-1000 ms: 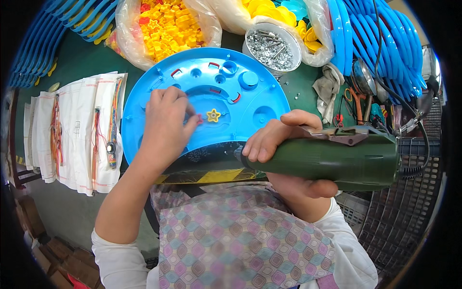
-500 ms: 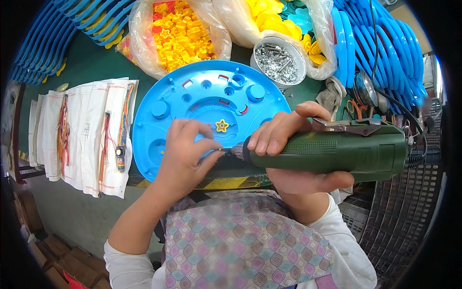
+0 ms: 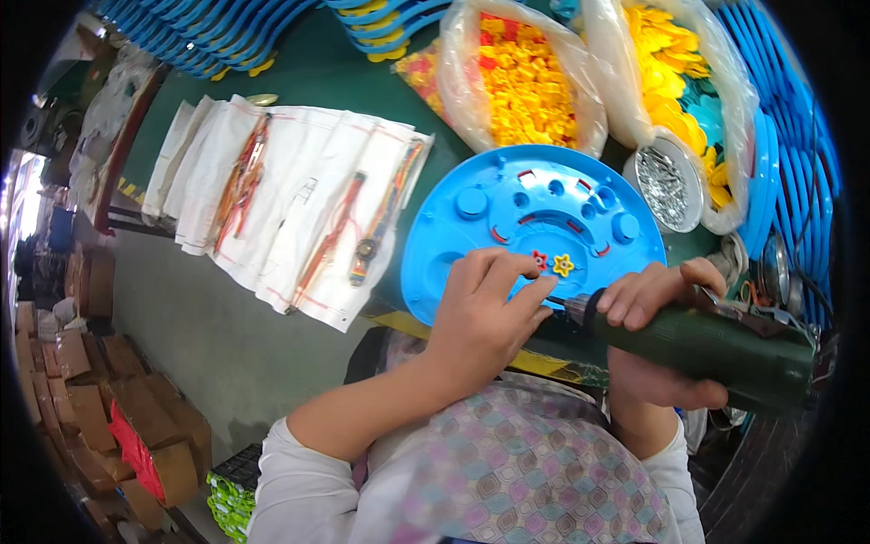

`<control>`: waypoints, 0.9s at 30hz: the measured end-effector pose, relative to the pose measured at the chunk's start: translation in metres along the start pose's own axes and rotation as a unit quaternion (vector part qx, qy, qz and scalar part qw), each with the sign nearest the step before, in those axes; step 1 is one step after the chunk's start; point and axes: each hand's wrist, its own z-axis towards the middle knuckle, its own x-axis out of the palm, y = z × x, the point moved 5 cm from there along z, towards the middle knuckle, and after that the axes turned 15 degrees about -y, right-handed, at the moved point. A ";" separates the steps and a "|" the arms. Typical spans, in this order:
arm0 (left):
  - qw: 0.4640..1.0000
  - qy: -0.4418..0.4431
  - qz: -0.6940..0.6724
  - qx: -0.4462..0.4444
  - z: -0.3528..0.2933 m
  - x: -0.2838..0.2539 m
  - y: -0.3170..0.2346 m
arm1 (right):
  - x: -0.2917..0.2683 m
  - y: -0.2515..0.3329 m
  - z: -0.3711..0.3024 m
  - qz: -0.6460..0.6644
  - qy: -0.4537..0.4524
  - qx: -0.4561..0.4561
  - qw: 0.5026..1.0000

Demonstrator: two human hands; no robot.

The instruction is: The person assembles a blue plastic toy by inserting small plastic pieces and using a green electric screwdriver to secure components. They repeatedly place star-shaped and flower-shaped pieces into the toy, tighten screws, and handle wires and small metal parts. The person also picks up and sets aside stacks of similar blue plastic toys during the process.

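Note:
My right hand (image 3: 648,313) is wrapped around a dark green electric screwdriver (image 3: 725,349), held level with its tip pointing left. At that tip the fingertips of my left hand (image 3: 485,313) are pinched together; whatever small thing is between them cannot be made out. Both hands are over the near edge of a blue rounded plastic panel (image 3: 435,222), which lies on the table with its posts and hollows upward. In the panel's middle sit a yellow star-shaped piece (image 3: 563,265) and, beside it, a red star-shaped piece (image 3: 539,261), partly behind my left hand.
Behind the panel stands a bag of yellow and red star pieces (image 3: 530,95). To its right are a white bowl of screws (image 3: 663,186) and a bag of yellow and teal parts (image 3: 666,82). Wire bundles (image 3: 243,186) lie on white sheets at left. Blue panels (image 3: 802,199) are stacked at right.
The view has swung left, so everything sits further right in it. A red star piece now shows beside the yellow one. Both hands keep together at the screwdriver's tip.

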 end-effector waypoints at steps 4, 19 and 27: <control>0.986 -0.093 0.135 -0.020 0.008 -0.060 0.039 | -0.001 -0.002 0.001 -0.007 0.008 -0.007 1.000; 0.890 -0.051 0.442 -0.095 -0.033 -0.114 0.129 | 0.011 -0.011 0.001 -0.041 0.022 0.004 0.999; 0.928 -0.114 -0.012 -0.355 -0.004 -0.136 0.119 | 0.004 -0.008 0.001 -0.046 0.007 0.020 0.999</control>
